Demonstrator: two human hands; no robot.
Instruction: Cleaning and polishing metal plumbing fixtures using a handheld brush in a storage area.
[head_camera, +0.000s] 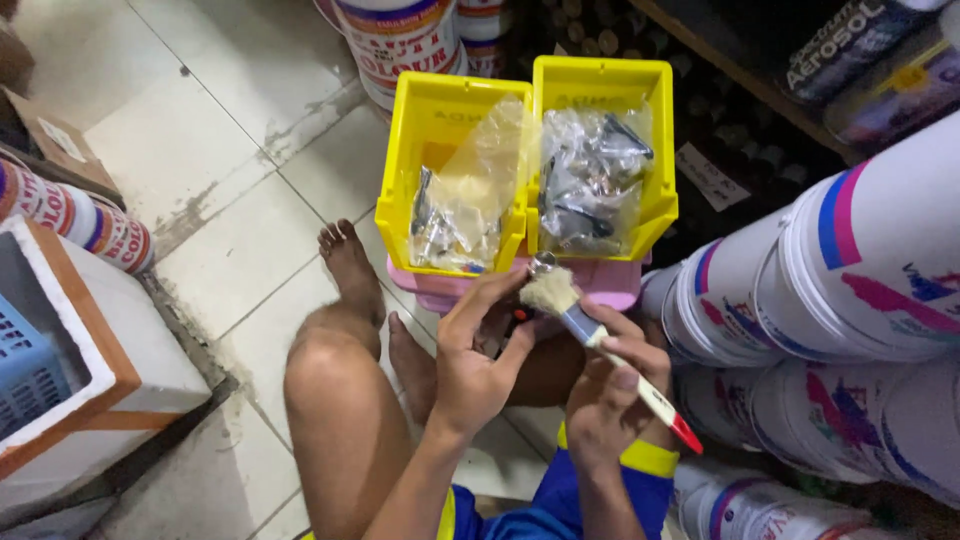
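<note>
Head view looks down on the right hand (610, 385), which is closed around the pale handle of a paintbrush (600, 335), thumb lying along the handle. The brush has a blue ferrule, cream bristles and a red tip at the far end of the handle; its bristles point up and to the left, touching a small round metal part (543, 263). The left hand (478, 350) pinches that metal part between the fingertips, the rest of the fingers loosely curled, palm turned towards the brush. Both hands meet just in front of a pink stool (610, 283), above the person's bare knee and feet.

On the stool stand two yellow bins side by side. The left bin (425, 150) holds a clear plastic bag with a few metal pieces at its bottom; the right bin (655, 130) holds a fuller bag of dark and silvery hardware. White paint buckets (880, 260) with pink and blue markings are stacked to the right, close to the right forearm. The floor (200, 150) is pale tile, and a white crate with an orange rim (110, 360) sits at the left.
</note>
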